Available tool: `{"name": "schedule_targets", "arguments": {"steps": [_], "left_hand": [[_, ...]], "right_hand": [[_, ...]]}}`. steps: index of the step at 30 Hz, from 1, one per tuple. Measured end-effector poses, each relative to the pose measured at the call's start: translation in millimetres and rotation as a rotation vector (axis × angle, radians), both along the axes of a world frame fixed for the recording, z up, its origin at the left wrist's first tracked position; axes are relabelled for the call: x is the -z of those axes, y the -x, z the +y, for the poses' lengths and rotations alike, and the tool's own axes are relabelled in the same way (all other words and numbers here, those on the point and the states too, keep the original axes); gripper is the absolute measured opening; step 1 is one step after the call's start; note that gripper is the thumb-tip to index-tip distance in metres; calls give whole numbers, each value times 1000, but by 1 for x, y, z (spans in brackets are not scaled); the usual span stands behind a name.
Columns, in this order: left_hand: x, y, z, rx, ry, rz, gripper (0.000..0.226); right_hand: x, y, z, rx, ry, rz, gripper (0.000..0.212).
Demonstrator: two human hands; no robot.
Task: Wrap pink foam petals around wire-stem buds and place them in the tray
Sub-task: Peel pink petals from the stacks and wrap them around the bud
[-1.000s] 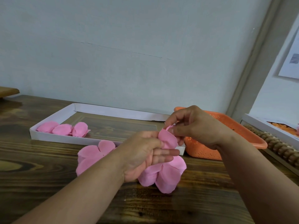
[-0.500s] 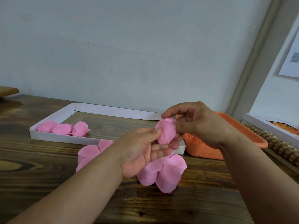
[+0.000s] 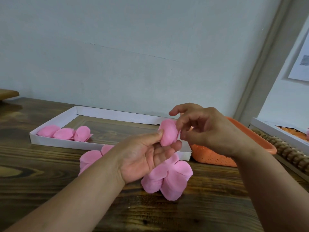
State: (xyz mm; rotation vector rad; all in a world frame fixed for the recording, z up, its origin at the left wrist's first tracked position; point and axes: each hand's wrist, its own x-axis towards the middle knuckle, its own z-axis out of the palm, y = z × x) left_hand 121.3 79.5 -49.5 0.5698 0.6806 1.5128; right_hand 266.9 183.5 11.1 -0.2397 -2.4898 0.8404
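My left hand [image 3: 143, 158] pinches a pink petal-wrapped bud [image 3: 168, 133] between thumb and fingers, held above the table. My right hand [image 3: 204, 131] hovers just right of the bud with curled fingers touching its side; its forefinger is lifted off. More pink foam petals [image 3: 168, 180] hang below my left hand, joined to the bud. A loose pink petal piece [image 3: 91, 159] lies on the wood behind my left wrist. The white tray [image 3: 66, 143] at the back left holds three wrapped pink buds [image 3: 65, 133]. No wire stem is visible.
An orange perforated basket [image 3: 215, 158] stands right of the tray, behind my right hand. A second white tray [image 3: 274, 133] with orange pieces and a beaded wooden roller [image 3: 291, 154] lie at the far right. The dark wooden table [image 3: 41, 181] meets a grey wall.
My right hand has let go of the bud's top and drawn slightly right, forefinger lifting. The petal now lies rounded over the bud, held by my left thumb.
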Motion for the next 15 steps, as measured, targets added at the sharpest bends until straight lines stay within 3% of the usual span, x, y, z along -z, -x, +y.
{"name": "schedule_targets", "arguments": {"steps": [6, 11, 15], "left_hand": [[0, 1, 0, 45, 22, -66, 38], [-1, 3, 1, 71, 41, -129, 38], [-1, 5, 1, 109, 72, -181, 35]], "right_hand": [[-1, -2, -2, 48, -167, -112, 21], [0, -2, -5, 47, -156, -12, 23], [3, -1, -9, 61, -316, 16, 23]]}}
